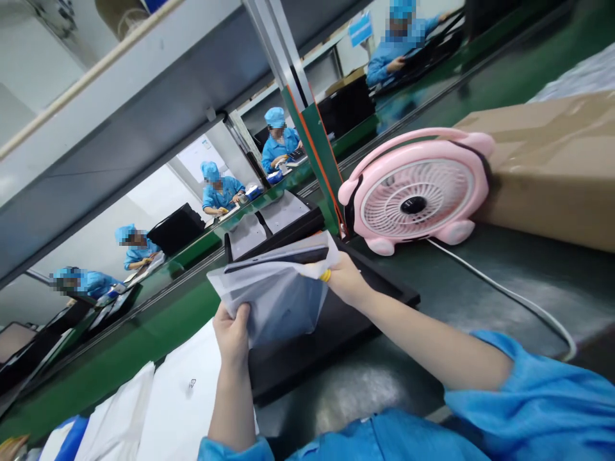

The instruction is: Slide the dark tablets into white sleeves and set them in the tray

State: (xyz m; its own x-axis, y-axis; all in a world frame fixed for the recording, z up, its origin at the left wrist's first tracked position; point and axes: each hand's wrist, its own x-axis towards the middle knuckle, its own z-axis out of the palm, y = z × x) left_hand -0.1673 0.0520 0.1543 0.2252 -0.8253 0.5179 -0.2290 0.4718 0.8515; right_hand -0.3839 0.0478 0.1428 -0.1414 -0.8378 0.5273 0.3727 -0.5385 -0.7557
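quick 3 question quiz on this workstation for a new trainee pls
1. True or false: the left hand and the right hand both grip the plastic bag.
2. What stands right beside the cardboard box? A) a pink fan B) a kettle C) a desk lamp
3. Fill the gap: the cable leading away from the fan is ____ in colour.

Key: 1 true; 2 A; 3 white.
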